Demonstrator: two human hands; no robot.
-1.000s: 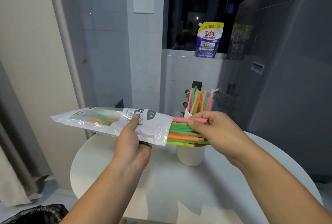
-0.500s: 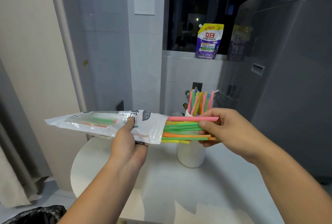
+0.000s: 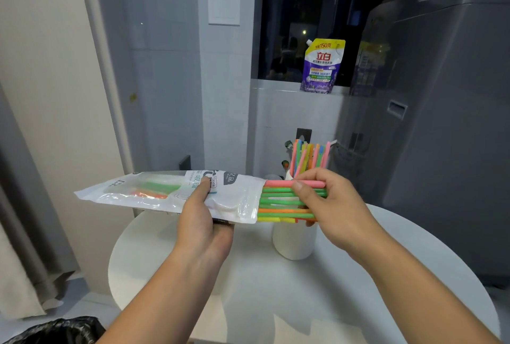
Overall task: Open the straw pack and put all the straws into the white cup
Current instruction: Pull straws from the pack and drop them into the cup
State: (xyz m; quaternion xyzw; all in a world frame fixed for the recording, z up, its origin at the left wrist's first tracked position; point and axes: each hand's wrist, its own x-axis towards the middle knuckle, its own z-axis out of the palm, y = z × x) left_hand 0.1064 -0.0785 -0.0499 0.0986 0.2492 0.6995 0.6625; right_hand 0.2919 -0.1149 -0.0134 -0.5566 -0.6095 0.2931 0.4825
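Straws [image 3: 278, 201]: pink, green, orange and yellow. They stick out sideways from the right end of the pack as a flat bundle, level in the air above the table and in front of the cup's upper part.
Straw pack [image 3: 171, 191]: white and clear plastic, lying flat and horizontal at mid-height. Its right end is open, and green and orange lengths show through the clear window on the left.
Right hand [image 3: 339, 205]: clamped on the free ends of the bundle. My thumb [image 3: 298, 186] presses on the pink top straw and my fingers are curled round from the far side.
Left hand [image 3: 202, 222]: gripping the pack near its middle. My thumb lies on the printed top face and my fingers are curled underneath, out of sight.
White cup [image 3: 294, 241]: stands upright on the table behind and below the bundle, with its rim hidden by the bundle and my right hand.
Upright straws [image 3: 309, 155]: pink, orange, yellow and blue ones stand in the cup and fan out above my right hand.
Table [image 3: 276, 302]: round and white, below both my forearms.
Around: a grey washing machine [image 3: 441, 122] is to the right. A purple detergent pouch [image 3: 323, 67] stands on the sill against the dark window. A white wall switch [image 3: 223, 5] is above, and a black bin bag [image 3: 60, 330] is at the lower left.
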